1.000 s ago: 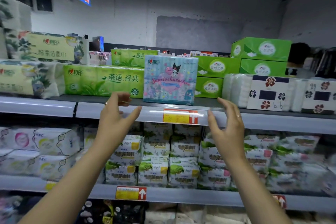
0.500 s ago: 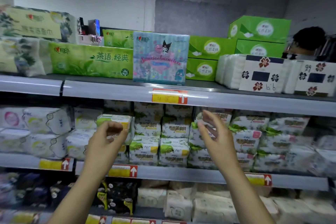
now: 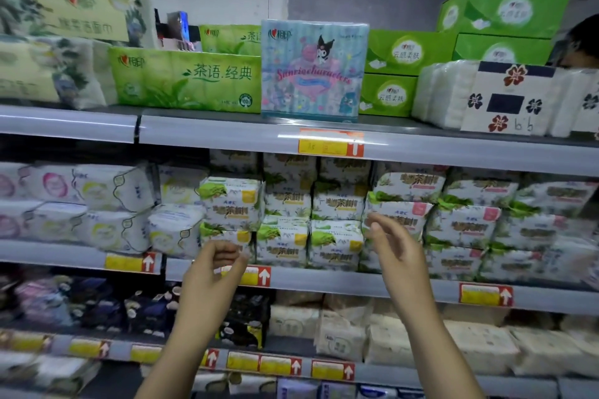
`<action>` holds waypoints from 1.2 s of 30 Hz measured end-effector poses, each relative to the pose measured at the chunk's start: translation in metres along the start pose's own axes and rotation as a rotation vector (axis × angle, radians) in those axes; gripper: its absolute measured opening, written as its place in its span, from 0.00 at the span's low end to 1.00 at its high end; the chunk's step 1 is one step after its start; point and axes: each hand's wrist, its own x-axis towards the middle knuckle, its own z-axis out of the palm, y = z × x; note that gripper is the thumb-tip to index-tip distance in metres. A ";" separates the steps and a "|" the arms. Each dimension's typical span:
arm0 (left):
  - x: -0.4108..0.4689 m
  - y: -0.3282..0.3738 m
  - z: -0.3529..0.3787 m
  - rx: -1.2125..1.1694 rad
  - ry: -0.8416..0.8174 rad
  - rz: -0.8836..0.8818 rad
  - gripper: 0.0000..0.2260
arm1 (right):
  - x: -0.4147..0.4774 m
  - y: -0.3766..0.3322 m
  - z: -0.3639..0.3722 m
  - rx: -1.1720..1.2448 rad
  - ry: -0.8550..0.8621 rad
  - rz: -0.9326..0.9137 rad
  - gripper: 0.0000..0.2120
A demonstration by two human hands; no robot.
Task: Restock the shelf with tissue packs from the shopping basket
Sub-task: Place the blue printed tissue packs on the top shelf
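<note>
While both hands hang empty before the middle rows, restocking status reads as follows. Far left on the top shelf (image 3: 227,136), a green tissue pack (image 3: 188,81) lies lengthwise. Left hand (image 3: 210,272): fingers loosely curled, gripping nothing. Blue tissue pack (image 3: 312,71): upright at the shelf's front edge, just beside the green one, apparently placed. Right hand (image 3: 398,246): fingers relaxed, empty, apart from the left. Shopping basket: out of view, so remaining stock cannot be judged.

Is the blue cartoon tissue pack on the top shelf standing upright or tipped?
Upright: the blue cartoon tissue pack stands flat on the top shelf, print level.
</note>
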 end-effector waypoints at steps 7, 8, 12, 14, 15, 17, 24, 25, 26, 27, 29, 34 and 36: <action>0.001 -0.033 -0.032 -0.082 -0.005 -0.128 0.08 | -0.033 -0.001 0.048 0.002 -0.086 0.081 0.07; 0.002 -0.040 -0.039 -0.085 -0.003 -0.143 0.08 | -0.038 -0.001 0.055 0.004 -0.062 0.090 0.07; 0.008 -0.054 -0.065 -0.111 -0.016 -0.179 0.08 | -0.058 -0.008 0.084 0.030 0.027 0.147 0.06; 0.011 -0.056 -0.076 -0.121 -0.029 -0.163 0.08 | -0.066 -0.013 0.096 0.024 0.033 0.171 0.06; 0.011 -0.057 -0.082 -0.131 -0.035 -0.153 0.08 | -0.069 -0.015 0.101 0.023 0.038 0.178 0.06; 0.013 -0.059 -0.092 -0.149 -0.050 -0.135 0.09 | -0.076 -0.019 0.111 0.029 0.054 0.195 0.06; 0.019 -0.095 -0.131 -0.114 -0.120 -0.124 0.07 | -0.114 -0.003 0.142 0.037 0.146 0.315 0.07; 0.019 -0.102 -0.135 -0.109 -0.129 -0.130 0.07 | -0.121 0.002 0.145 0.040 0.157 0.341 0.07; 0.018 -0.109 -0.139 -0.107 -0.137 -0.142 0.06 | -0.128 0.007 0.148 0.035 0.169 0.366 0.07; 0.017 -0.116 -0.143 -0.109 -0.141 -0.158 0.06 | -0.135 0.012 0.149 0.030 0.176 0.387 0.08; 0.012 -0.131 -0.152 -0.122 -0.144 -0.205 0.06 | -0.151 0.024 0.149 0.024 0.193 0.435 0.08; -0.001 -0.166 -0.164 -0.130 -0.132 -0.286 0.01 | -0.178 0.054 0.142 -0.018 0.233 0.550 0.09; -0.005 -0.177 -0.161 -0.107 -0.123 -0.265 0.02 | -0.180 0.062 0.143 -0.039 0.227 0.579 0.09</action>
